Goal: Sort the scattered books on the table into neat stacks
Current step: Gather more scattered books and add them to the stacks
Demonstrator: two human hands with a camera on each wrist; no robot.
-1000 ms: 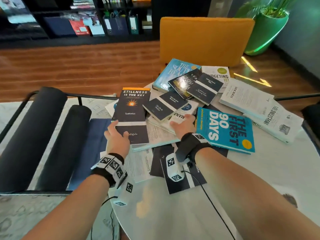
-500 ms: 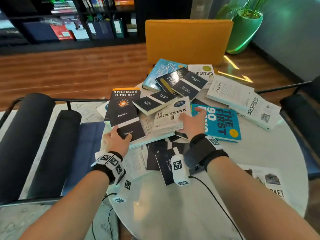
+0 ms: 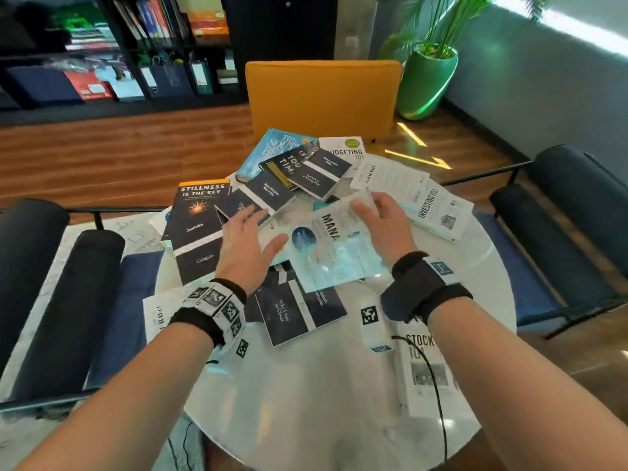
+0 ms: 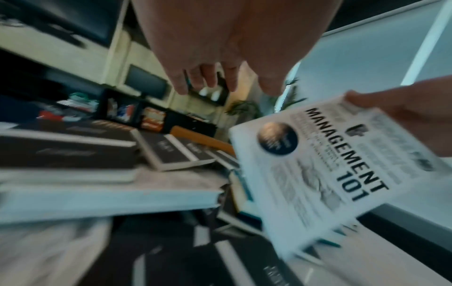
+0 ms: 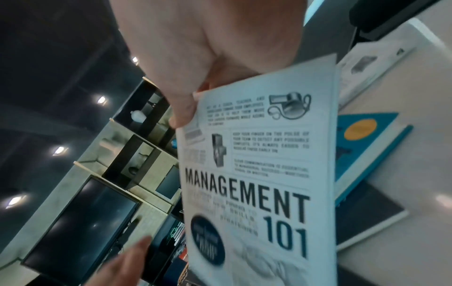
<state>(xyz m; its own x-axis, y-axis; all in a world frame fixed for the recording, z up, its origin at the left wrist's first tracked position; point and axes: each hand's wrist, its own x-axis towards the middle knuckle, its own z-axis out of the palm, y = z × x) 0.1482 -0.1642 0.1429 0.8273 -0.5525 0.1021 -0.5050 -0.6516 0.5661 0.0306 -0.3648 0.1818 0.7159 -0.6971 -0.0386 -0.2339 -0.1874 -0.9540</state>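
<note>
Your right hand [image 3: 380,226] now pinching Management 101 [image 3: 334,248], lifted off pile at frame centre (stack candidate); left hand [image 3: 246,248] spread, empty.

Yellow chair [image 3: 323,96], green plant pot [image 3: 424,83], dark bookshelf [image 3: 136,45].

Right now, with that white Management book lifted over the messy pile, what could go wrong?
The right hand grips Management 101 by one end only, so it might droop or slip onto the pile.

The small dark books lie overlapping and tilted just beyond the open left hand; a nudge could slide them.

Stock 101 sits near the table's edge under the right forearm and its cable, which could drag it off.
</note>
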